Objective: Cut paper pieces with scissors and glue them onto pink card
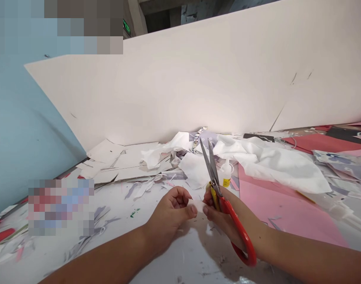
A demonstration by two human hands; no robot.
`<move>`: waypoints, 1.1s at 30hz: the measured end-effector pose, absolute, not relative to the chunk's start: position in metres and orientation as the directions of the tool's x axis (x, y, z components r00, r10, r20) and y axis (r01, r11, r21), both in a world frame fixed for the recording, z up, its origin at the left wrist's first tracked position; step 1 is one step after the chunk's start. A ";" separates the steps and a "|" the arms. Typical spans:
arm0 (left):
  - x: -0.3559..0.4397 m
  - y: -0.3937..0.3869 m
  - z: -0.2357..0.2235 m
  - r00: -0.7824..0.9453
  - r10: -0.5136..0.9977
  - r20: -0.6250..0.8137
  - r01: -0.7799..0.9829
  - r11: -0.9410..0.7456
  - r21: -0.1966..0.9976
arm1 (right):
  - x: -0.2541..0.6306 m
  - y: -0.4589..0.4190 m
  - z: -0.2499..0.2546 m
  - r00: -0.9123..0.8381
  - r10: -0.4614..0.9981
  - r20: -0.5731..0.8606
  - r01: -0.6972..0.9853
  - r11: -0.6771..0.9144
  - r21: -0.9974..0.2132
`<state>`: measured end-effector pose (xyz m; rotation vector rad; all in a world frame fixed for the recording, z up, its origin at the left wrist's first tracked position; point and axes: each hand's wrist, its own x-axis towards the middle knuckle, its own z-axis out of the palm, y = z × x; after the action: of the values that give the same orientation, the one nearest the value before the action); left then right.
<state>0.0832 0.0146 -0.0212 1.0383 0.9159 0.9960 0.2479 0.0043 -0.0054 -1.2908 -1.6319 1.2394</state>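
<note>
My left hand (168, 213) pinches one side of a small white piece (197, 204), paper or thin cloth, between thumb and fingers. The thumb and fingers of my right hand (226, 221) grip its other side. Scissors (237, 225) with red handles also hang in my right hand, their blades parted slightly and pointing up and away from me. Something yellow shows beside the scissors' pivot, partly hidden by the fingers. Just beyond that hand stands a small white bottle (227, 173) with a yellow label.
Crumpled white sheets (266, 156) lie behind my hands, with a pink sheet (278, 209) at right and a red sheet (322, 142) farther back. Grey scraps (92, 232) litter the table's left. A tall white board (192, 86) rises along the back; a blue partition (26, 130) stands at left.
</note>
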 end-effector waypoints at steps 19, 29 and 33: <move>0.090 0.015 -0.006 0.137 0.981 -0.140 -0.025 0.145 0.989 | 0.249 0.007 -0.001 -0.285 0.958 -0.033 0.283 0.051 -0.958; 0.090 0.015 -0.002 0.211 0.969 -0.126 0.066 0.115 0.991 | 0.245 0.009 0.002 -0.304 0.948 -0.093 0.297 0.002 -0.955; 0.087 0.018 -0.002 0.193 0.974 -0.115 0.041 0.109 0.993 | 0.244 0.006 0.007 -0.282 0.951 -0.124 0.351 -0.018 -0.936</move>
<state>0.0871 0.0179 -0.0019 1.2352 1.1362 0.9684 0.2437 0.0065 0.0069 -1.3663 -1.6710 1.3056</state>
